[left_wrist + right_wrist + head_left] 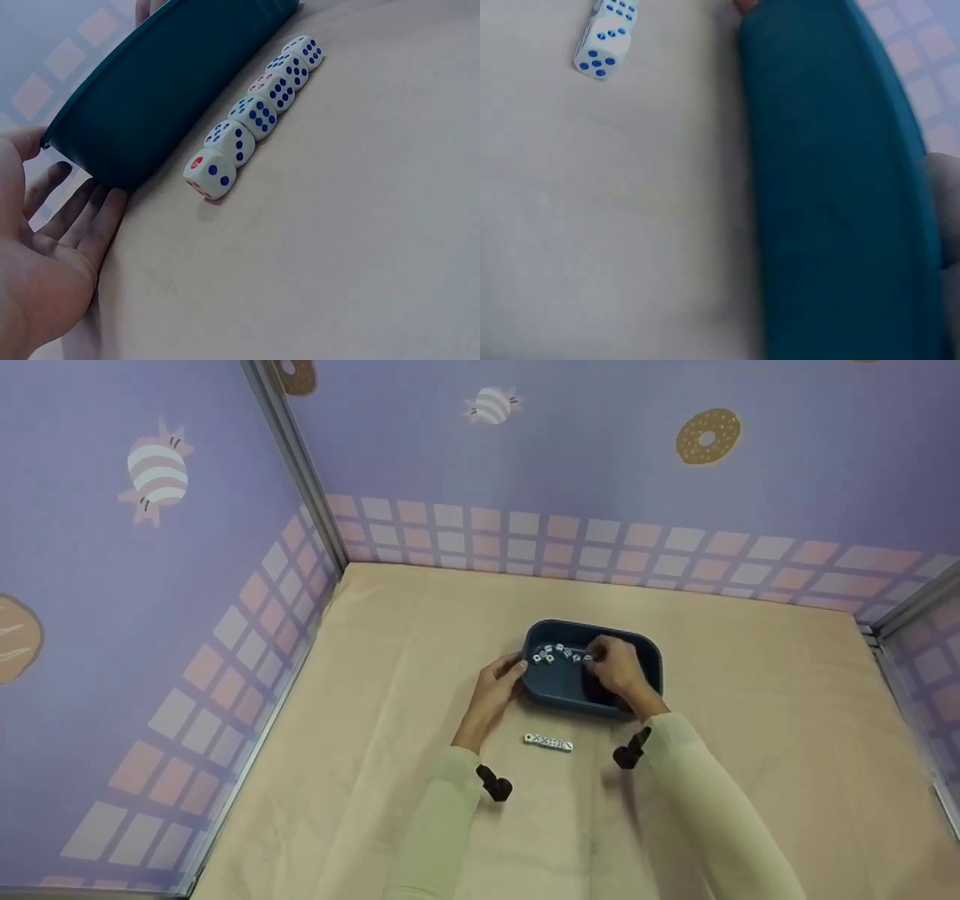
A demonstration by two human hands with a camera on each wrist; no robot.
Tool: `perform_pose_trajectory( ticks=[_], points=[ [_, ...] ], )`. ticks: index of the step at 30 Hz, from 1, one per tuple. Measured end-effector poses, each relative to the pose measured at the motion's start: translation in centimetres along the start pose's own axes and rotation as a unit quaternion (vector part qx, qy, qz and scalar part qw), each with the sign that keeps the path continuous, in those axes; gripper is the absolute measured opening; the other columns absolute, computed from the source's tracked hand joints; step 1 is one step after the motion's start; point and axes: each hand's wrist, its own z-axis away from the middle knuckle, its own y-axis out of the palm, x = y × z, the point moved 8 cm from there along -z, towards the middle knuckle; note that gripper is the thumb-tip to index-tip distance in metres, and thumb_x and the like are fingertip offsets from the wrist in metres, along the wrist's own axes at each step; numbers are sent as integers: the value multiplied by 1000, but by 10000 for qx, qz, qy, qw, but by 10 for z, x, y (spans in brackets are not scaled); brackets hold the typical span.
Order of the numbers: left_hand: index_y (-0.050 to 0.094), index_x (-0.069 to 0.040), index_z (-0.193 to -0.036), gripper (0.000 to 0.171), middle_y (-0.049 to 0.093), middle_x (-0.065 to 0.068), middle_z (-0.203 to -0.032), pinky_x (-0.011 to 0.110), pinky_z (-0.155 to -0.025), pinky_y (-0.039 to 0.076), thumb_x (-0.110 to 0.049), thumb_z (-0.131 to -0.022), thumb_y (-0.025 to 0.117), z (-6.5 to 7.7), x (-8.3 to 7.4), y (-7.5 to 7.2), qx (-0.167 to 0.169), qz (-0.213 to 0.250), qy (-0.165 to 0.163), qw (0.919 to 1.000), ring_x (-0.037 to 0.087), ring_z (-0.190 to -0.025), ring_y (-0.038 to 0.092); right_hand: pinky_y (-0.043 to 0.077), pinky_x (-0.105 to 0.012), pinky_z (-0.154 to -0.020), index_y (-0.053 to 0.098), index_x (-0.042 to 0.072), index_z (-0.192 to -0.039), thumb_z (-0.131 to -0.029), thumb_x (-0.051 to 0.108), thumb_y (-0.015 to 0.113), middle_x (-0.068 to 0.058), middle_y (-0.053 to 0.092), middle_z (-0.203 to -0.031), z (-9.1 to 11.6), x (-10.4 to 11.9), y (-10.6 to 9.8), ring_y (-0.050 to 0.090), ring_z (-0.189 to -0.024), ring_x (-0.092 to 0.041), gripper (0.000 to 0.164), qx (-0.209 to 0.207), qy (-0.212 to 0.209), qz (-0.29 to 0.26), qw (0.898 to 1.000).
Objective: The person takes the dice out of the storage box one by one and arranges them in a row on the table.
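Observation:
A dark teal rectangular tray (559, 701) lies on the cloth, with several white dice (550, 658) loose inside, mostly toward its back left. At its left end, my left hand (495, 686) holds the tray, thumb at the rim and fingers against the outer wall near the base. Inside the right part, my right hand (619, 664) points down with curled fingers and pinches a die (588, 658) at the fingertips. The right wrist view hides those fingertips behind the tray wall. In front of the tray, several dice stand in a straight touching row (241, 131).
A beige cloth (420, 622) covers the table. Patterned purple panels (585, 457) rise at the back and both sides, joined by metal corner posts (300, 472). Small black wrist devices (495, 784) stick out from both sleeves.

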Motion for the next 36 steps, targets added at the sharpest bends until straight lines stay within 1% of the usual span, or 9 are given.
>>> perform_pose_trajectory(
  ticks=[4, 9, 12, 15, 17, 21, 23, 30, 36],
  points=[
    [58, -4, -149, 48, 59, 17, -149, 44, -108, 54, -28, -109, 63, -1, 1, 2, 74, 126, -15, 9999, 32, -136, 60, 58, -43, -85, 73, -4, -110, -94, -3, 74, -17, 72, -103, 15, 19, -17, 69, -95, -30, 16, -44, -540, -336, 9980],
    [57, -3, -150, 49, 59, 17, -149, 41, -107, 55, -28, -109, 62, -2, 0, 4, 111, 115, -44, 9999, 32, -135, 61, 59, -31, -81, 74, 0, -111, -95, -1, 76, -9, 71, -103, 48, 36, -34, 70, -92, -22, 16, -44, -1129, -813, 9903],
    [59, -5, -149, 48, 60, 15, -149, 40, -106, 55, -30, -109, 63, -2, 0, 3, 77, 1, -39, 10000, 31, -135, 61, 59, -26, -79, 74, 3, -110, -95, 0, 77, -5, 72, -103, 70, 42, -35, 70, -91, -18, 15, 87, -1379, -931, 9860],
    [60, -6, -149, 47, 59, 14, -150, 41, -107, 54, -30, -108, 64, -3, 0, 2, 52, 9, -53, 10000, 31, -136, 60, 60, -26, -77, 75, 5, -108, -93, -1, 79, -2, 73, -102, 93, 48, -28, 70, -89, -16, 16, 222, -1608, -953, 9821],
    [60, -6, -149, 47, 59, 14, -150, 41, -109, 53, -30, -108, 64, -3, 1, 3, 70, 34, -52, 10000, 31, -138, 58, 61, -28, -75, 75, 6, -107, -91, -3, 81, -1, 73, -101, 109, 49, -21, 70, -87, -16, 18, 208, -1738, -916, 9803],
    [60, -6, -148, 47, 59, 14, -150, 43, -110, 53, -31, -108, 64, -2, 1, 3, 76, 60, -49, 9999, 32, -138, 57, 63, -34, -73, 76, 6, -104, -87, -7, 82, -1, 73, -99, 134, 45, -2, 71, -86, -16, 21, 176, -1790, -868, 9799],
    [60, -7, -148, 48, 59, 14, -150, 43, -109, 53, -32, -108, 64, -3, 1, 3, 75, 32, -46, 10000, 32, -138, 58, 63, -36, -73, 76, 5, -103, -86, -9, 81, -2, 72, -99, 141, 40, 8, 70, -85, -16, 22, 177, -1743, -804, 9813],
    [59, -7, -149, 47, 58, 13, -151, 39, -109, 53, -30, -108, 64, -3, 2, 3, 45, 115, -114, 9999, 29, -138, 58, 57, -29, -70, 76, 7, -101, -86, -8, 82, -1, 68, -96, 148, 21, 33, 66, -84, -14, 22, 279, -1437, -517, 9879],
    [58, -2, -149, 47, 58, 18, -149, 42, -110, 52, -27, -109, 63, -3, 0, 4, 133, 149, 13, 9998, 32, -137, 59, 57, -26, -68, 76, 6, -103, -88, -7, 81, -5, 68, -98, 150, 16, 42, 66, -81, -12, 20, 384, -1381, -650, 9875]
  ],
)
